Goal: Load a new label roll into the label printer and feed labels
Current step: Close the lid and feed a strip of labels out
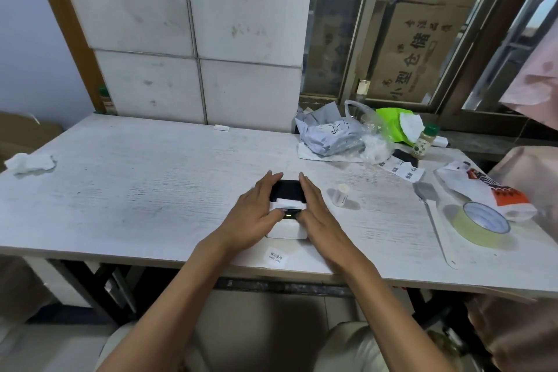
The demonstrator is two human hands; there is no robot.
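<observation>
A small white label printer (287, 228) with a dark top part sits on the white table (136, 190), near the front edge. My left hand (256, 214) lies against its left side and my right hand (317, 208) against its right side, fingers stretched forward. Both thumbs press on the printer's top, beside a small lit indicator. A white strip shows between the dark part and the white body. A printed label (276, 258) reading "welcome" lies in front of the printer. A small white label roll (341, 194) stands to the right of my right hand.
A tape roll (478, 225), a long-handled spatula (431, 214) and a printed bag (483, 190) lie at the right. Plastic bags (332, 136), a spice bottle (424, 142) and label strips (401, 170) crowd the back right. Crumpled tissue (30, 161) rests at the far left.
</observation>
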